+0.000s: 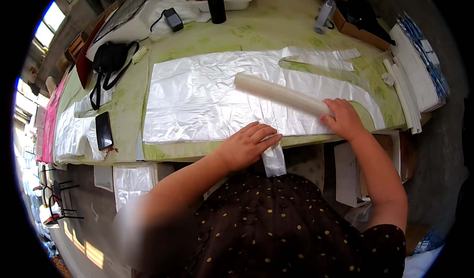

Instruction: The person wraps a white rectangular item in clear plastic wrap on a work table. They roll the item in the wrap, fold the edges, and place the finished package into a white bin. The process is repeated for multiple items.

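A shiny white plastic sheet (197, 95) lies spread across the table, its right end cut into curved, strap-like strips. My right hand (344, 120) is wrapped round the near end of a long whitish tube (281, 94), which slants up to the left over the sheet. On the sheet's near edge rests my left hand (249, 143), fingers stretched out and flat. A folded strip of the plastic (273, 160) hangs from beneath its fingertips over the table edge, toward my dark dotted top.
A phone (103, 131), a black bag (111, 60) and more white plastic (74, 129) lie at the left. Farther back stand a black bottle (215, 3) and a water bottle (325, 16). White tubes (405, 97) lie at the right edge, an open box (348, 171) below.
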`<state>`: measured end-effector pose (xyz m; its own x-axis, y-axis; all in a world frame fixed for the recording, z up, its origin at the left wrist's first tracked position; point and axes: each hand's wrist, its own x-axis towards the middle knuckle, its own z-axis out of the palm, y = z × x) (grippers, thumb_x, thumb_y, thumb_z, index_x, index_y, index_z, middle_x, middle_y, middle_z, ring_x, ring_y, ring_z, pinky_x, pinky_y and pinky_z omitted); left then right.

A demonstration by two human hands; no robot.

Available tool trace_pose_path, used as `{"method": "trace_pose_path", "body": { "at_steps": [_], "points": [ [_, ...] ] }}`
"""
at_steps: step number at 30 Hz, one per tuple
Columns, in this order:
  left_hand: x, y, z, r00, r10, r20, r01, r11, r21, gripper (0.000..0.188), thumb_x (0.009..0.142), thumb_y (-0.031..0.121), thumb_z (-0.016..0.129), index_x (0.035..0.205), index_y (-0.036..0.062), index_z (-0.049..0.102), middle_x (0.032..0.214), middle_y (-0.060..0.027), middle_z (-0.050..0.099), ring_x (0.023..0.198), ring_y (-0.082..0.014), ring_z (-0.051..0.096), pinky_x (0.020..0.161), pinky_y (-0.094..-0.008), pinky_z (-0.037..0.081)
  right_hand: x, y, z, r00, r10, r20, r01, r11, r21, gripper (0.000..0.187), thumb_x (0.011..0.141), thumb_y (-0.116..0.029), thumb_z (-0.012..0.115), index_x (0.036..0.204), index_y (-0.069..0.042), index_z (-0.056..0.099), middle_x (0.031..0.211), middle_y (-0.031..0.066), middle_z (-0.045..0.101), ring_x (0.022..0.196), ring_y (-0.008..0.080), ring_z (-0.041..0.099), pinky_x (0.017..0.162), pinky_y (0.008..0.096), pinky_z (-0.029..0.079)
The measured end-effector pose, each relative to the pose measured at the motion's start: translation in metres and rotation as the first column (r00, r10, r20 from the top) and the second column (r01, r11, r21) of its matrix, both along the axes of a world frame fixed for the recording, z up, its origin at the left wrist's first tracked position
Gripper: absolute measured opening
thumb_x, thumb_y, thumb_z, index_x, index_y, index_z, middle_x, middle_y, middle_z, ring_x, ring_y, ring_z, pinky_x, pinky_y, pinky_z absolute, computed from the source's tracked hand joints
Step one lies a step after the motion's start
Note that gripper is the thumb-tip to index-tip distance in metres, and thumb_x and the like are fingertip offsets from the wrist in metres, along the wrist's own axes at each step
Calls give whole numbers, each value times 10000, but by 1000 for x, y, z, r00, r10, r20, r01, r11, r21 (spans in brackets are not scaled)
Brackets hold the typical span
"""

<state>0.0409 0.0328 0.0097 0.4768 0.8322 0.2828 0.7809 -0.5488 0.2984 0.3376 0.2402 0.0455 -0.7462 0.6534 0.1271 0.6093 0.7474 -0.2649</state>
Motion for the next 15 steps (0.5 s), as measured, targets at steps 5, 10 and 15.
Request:
{"method": "trace_pose_path", "body": {
  "at_steps": [5, 10, 15],
  "points": [
    [11, 0, -5, 993, 119, -8, -119, 992, 47, 681, 748, 64, 677, 1417, 78, 552, 1441, -95, 527, 1325, -306, 505, 1153, -437, 392, -15, 25, -13, 981, -193, -29, 194, 950, 243, 531, 835, -296, 760, 1296, -71, 621, 1176, 135, 620, 1117, 354, 549, 996, 476, 436],
    [11, -2, -1, 984, 170, 53, -165, 982, -92, 583, 832, 116, 639, 1411, 112, 577, 1516, -95, 489, 1349, -317, 487, 1165, -441, 365, -32, -35, -8, 954, 226, -196, -180, 957, 228, 585, 774, -247, 792, 1308, -84, 617, 1291, 145, 555, 1200, 374, 513, 1068, 476, 398],
    [7, 0, -4, 970, 197, 146, -170, 970, -174, 518, 897, 155, 624, 1411, 121, 575, 1518, -112, 495, 1352, -339, 491, 1170, -440, 348, -67, -87, -26, 859, 378, -344, -389, 920, 40, 525, 761, -140, 789, 1262, -115, 633, 1270, 110, 588, 1177, 352, 546, 1024, 461, 436]
  ]
}}
